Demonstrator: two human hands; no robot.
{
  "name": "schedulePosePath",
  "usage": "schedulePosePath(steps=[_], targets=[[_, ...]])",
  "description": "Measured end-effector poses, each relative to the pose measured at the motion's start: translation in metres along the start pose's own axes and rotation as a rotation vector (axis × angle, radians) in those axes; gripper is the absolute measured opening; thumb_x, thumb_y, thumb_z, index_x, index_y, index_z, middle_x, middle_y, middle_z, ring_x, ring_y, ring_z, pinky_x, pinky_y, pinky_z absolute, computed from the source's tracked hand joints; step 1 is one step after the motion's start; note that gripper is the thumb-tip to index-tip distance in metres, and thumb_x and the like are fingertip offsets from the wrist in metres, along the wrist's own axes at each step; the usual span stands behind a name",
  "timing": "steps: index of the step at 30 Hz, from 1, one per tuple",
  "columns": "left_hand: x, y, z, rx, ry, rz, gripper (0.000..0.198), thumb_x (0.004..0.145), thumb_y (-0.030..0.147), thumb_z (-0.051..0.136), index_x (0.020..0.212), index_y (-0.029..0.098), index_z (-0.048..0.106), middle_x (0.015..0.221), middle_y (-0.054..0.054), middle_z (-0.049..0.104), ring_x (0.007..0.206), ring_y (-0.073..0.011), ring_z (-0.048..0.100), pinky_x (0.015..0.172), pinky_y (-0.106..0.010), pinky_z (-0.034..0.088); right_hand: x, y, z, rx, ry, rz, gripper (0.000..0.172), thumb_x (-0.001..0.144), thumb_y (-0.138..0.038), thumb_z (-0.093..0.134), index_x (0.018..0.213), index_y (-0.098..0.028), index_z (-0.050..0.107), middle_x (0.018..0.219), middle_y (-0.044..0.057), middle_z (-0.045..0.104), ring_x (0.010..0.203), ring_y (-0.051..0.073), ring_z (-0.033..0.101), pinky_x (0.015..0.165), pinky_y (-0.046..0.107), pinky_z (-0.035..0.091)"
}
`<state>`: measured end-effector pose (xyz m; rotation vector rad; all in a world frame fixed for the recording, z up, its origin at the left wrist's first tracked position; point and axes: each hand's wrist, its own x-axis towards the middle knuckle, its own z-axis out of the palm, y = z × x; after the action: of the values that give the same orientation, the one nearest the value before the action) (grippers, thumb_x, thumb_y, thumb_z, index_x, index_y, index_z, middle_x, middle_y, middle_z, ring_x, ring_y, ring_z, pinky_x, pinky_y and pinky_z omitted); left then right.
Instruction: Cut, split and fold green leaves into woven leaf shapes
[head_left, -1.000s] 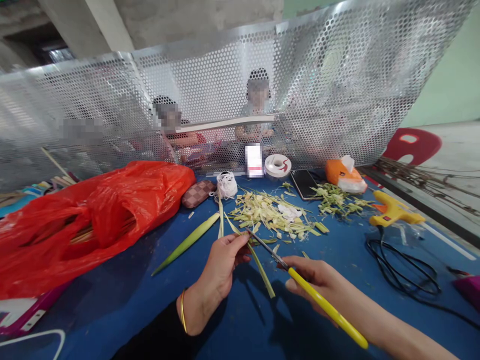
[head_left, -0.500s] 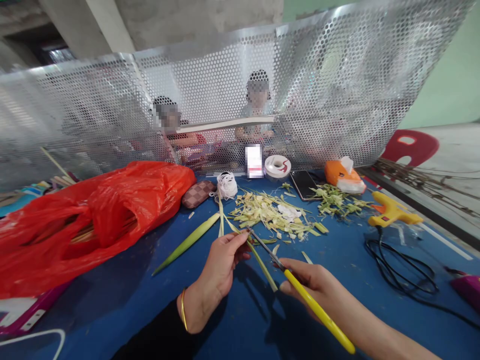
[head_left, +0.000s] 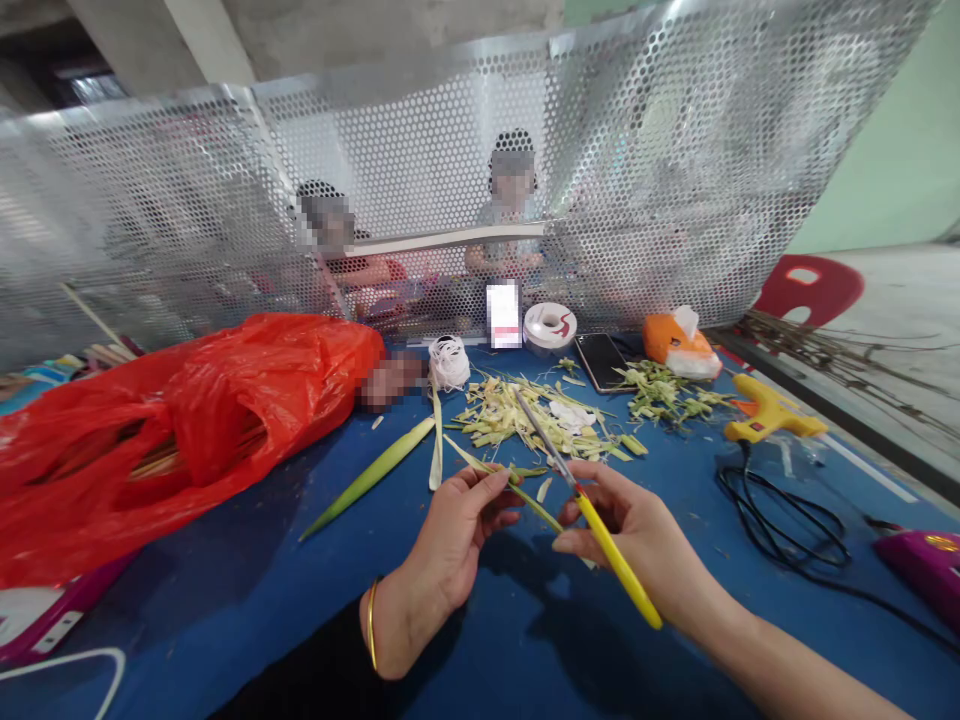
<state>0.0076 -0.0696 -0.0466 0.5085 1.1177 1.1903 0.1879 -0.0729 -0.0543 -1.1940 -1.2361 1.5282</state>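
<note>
1. The left hand (head_left: 459,535), with a gold bracelet (head_left: 371,625) at its wrist, pinches a narrow green leaf strip (head_left: 537,508) between thumb and fingers; its grip is narrow.
2. The strip lies across the gap between the two hands. Its long axis slants from beyond the left hand's fingertips, through the pinch, down toward the right hand (head_left: 637,540). The left hand has the middle of it; the right hand is nearer the lower end.
3. That lower end reaches the right thumb and fingertips, though whether they pinch it or merely touch it I cannot tell.
4. The right hand is closed around a yellow-handled tool (head_left: 616,560). Its thin metal end points forward and leftward from that hand, steeper than the strip, and stays to the strip's right without crossing it in this view.
5. Ahead of both hands is a pile of clippings (head_left: 491,415); the metal end shows against it.
6. To the left hand's left lies a long green leaf (head_left: 367,478), with a red bag (head_left: 225,400) farther left. Ahead of that hand sits a ball of white string (head_left: 449,362).
7. Well to the right hand's right is a yellow glue gun (head_left: 772,408).
</note>
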Motion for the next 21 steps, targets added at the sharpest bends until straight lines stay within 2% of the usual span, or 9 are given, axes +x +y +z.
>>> schedulePosePath(steps=[4,8,12,17,21], targets=[[-0.001,-0.004,0.001,-0.018,-0.022,-0.014,0.026,0.059,0.026,0.085,0.075,0.014,0.068,0.074,-0.003,0.07,0.068,-0.015,0.066,0.062,-0.025,0.053,0.0,0.007,0.001,-0.139,0.043,-0.106,0.048,0.067,-0.033,0.077,0.108,-0.02,0.056,0.063,-0.007,0.056,0.057,0.011,0.05,0.055,0.024,0.038],[0.0,-0.001,-0.001,0.004,-0.039,-0.001,0.028,0.062,0.033,0.083,0.076,0.014,0.069,0.074,-0.003,0.07,0.069,-0.0155,0.066,0.067,-0.026,0.052,0.001,-0.003,-0.007,-0.094,0.015,-0.054,0.056,0.063,-0.037,0.079,0.109,-0.019,0.051,0.062,-0.007,0.054,0.048,0.008,0.043,0.046,0.021,0.034],[0.0,0.008,-0.002,0.062,-0.139,0.042,0.038,0.071,0.047,0.074,0.086,0.012,0.072,0.082,-0.007,0.072,0.075,-0.0168,0.065,0.073,-0.028,0.051,-0.001,-0.022,-0.014,-0.059,-0.052,0.005,0.06,0.059,-0.04,0.082,0.106,-0.02,0.05,0.061,-0.009,0.052,0.04,0.004,0.036,0.039,0.019,0.029],[0.001,0.029,-0.001,0.237,-0.11,0.139,0.046,0.074,0.052,0.069,0.104,0.017,0.068,0.099,-0.009,0.072,0.086,-0.0193,0.066,0.077,-0.029,0.049,-0.004,-0.03,-0.02,-0.046,-0.106,-0.067,0.056,0.062,-0.039,0.081,0.104,-0.019,0.05,0.062,-0.008,0.051,0.044,0.004,0.036,0.04,0.018,0.029],[0.008,0.034,0.003,0.393,-0.19,0.04,0.046,0.073,0.05,0.072,0.101,0.014,0.07,0.092,-0.01,0.072,0.086,-0.0208,0.067,0.077,-0.029,0.049,0.0,-0.028,-0.027,-0.096,-0.09,-0.199,0.046,0.07,-0.03,0.074,0.108,-0.018,0.051,0.063,-0.008,0.05,0.049,0.006,0.038,0.046,0.019,0.031]])
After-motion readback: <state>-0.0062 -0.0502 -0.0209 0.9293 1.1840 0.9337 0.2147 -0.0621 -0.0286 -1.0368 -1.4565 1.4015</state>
